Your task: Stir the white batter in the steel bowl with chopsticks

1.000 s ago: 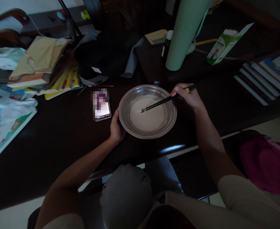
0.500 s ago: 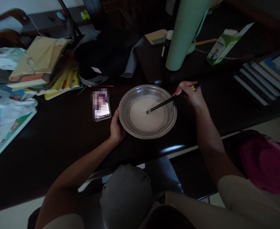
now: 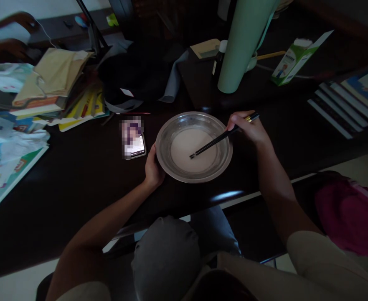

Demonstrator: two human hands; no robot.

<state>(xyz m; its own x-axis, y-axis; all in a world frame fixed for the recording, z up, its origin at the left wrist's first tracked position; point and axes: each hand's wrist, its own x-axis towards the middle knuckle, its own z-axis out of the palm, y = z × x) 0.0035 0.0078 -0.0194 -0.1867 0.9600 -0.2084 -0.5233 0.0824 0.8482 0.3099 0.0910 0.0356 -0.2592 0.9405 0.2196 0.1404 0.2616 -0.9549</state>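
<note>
A round metal bowl (image 3: 196, 177) rests on the dark table and holds a pale, milky liquid (image 3: 184, 144). My left hand (image 3: 154, 169) grips the bowl's left side, thumb along the outer wall; its other fingers are hidden underneath or behind. In my right hand (image 3: 248, 127) are black chopsticks (image 3: 213, 142) with gold bands near the top, held close together. They slant down to the left, and their tips are in the liquid near the middle of the bowl.
A lit phone (image 3: 134, 140) lies left of the bowl. Behind stand a tall green flask (image 3: 243, 50), a dark bottle (image 3: 219, 60) and a green-white carton (image 3: 292, 62). Books and papers (image 3: 49, 79) crowd the left, more books (image 3: 343, 104) the right. A black bag (image 3: 133, 75) lies behind the phone.
The chopstick tips have shifted slightly down and left in the liquid, and my right hand has tilted with them. My left hand and the bowl stay in place.
</note>
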